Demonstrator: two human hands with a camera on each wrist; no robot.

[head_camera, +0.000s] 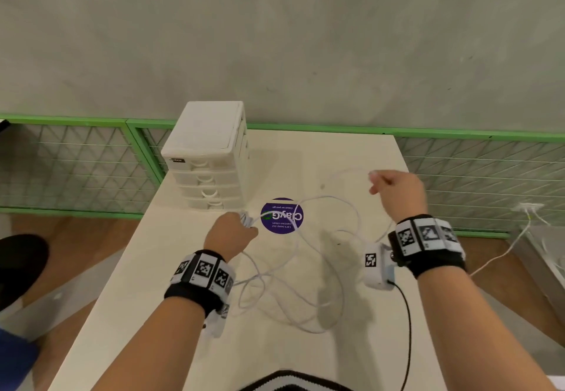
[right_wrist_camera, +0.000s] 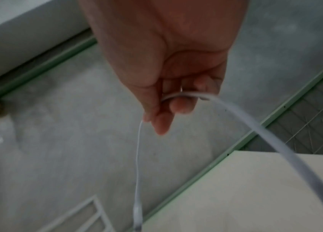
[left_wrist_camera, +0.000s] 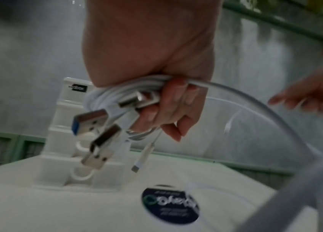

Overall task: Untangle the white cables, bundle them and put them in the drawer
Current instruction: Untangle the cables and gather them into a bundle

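The left hand (left_wrist_camera: 148,51) has its fingers (left_wrist_camera: 174,100) curled round a gathered bunch of white cables (left_wrist_camera: 105,97), held above the tabletop (head_camera: 351,360). Several USB plugs (left_wrist_camera: 91,120) stick out of the bunch just below and beside those fingers, and one thinner lead with a small connector (left_wrist_camera: 136,167) hangs straight down from them. From the top of the fist one cable arcs away toward the right hand (head_camera: 397,193).

The right hand is raised above the far right part of the tabletop, its thumb and fingers (right_wrist_camera: 182,106) pinching a single white cable; one length drops from the fingertips, the thicker length curves off to the side. Between the two hands the rest of the white cables lie in loose, overlapping loops (head_camera: 305,283) on the tabletop, below and near both wrists.

Beyond the left fingers stands a small white drawer unit (head_camera: 208,158) with all its drawers pushed in. Just beside the left fingertips a round purple sticker (head_camera: 281,215) lies flat on the tabletop, with a cable crossing it.
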